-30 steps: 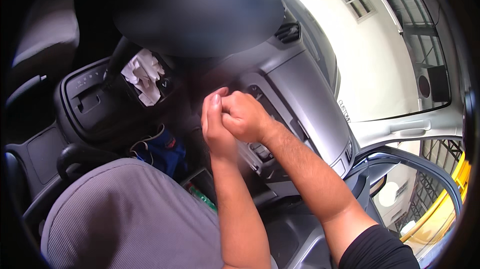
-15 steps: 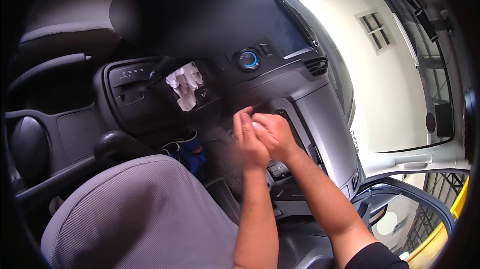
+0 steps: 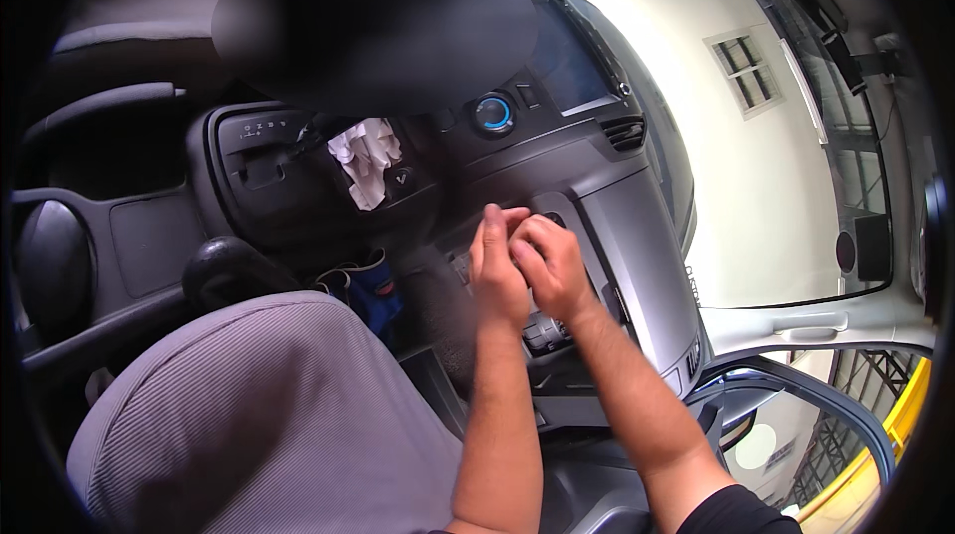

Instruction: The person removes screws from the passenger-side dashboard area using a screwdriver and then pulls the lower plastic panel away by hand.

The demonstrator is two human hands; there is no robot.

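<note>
My left hand [image 3: 498, 270] and my right hand [image 3: 553, 264] meet at the fingertips in front of the dashboard's passenger side. The left fingers are pressed together and point up and away. My right hand is curled into a loose fist against them. Whatever lies between the fingers, if anything, is hidden. Just beyond and below the hands is a recess in the dashboard [image 3: 619, 221], with a grey ribbed part [image 3: 545, 332] showing beside my left wrist.
A grey fabric seat [image 3: 269, 415] fills the lower left. Crumpled white paper [image 3: 368, 161] lies in the console by the gear lever [image 3: 306, 136]. A blue item [image 3: 375, 297] sits in the footwell. A dark blurred shape [image 3: 378, 27] covers the upper middle. The door [image 3: 617, 516] is at lower right.
My hands have shifted slightly against each other: the left fingers reach up straighter and the right fist shows more of its curled fingers. The whole view has moved a little.
</note>
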